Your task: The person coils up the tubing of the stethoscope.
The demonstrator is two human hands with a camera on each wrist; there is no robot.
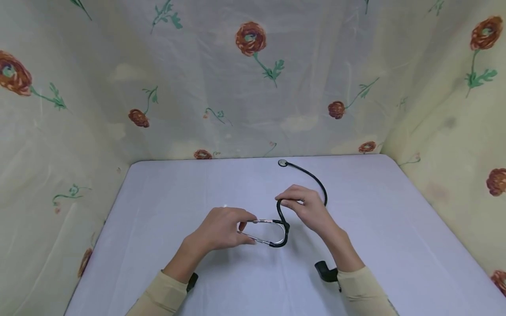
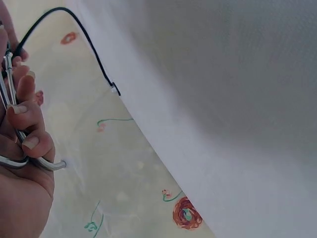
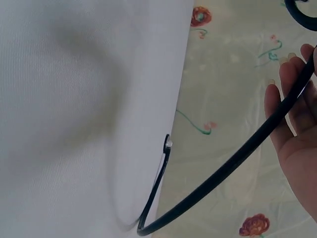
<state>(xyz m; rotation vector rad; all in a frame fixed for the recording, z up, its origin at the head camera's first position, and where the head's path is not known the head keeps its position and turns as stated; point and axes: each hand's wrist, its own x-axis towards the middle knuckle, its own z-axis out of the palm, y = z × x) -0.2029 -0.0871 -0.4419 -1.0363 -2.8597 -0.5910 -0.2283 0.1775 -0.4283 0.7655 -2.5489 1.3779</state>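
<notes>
We held the stethoscope (image 1: 287, 227) between us: in our left hand (image 1: 226, 228), curled fingers gripped its shiny silver ear tubes (image 1: 265, 221), while our right hand (image 1: 306, 209) pinched its black tubing (image 1: 281, 213) between thumb and fingers. Beyond those fingertips, its small round chestpiece (image 1: 282, 163) lay on the pale table (image 1: 178, 188).

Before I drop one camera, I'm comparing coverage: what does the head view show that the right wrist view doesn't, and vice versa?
Only the head view: the left hand, the metal tubes it holds, and both sleeves.
Only the right wrist view: the palm side of the right hand.
Both: that hand, the black tube, chestpiece, table and flowered cloth.
</notes>
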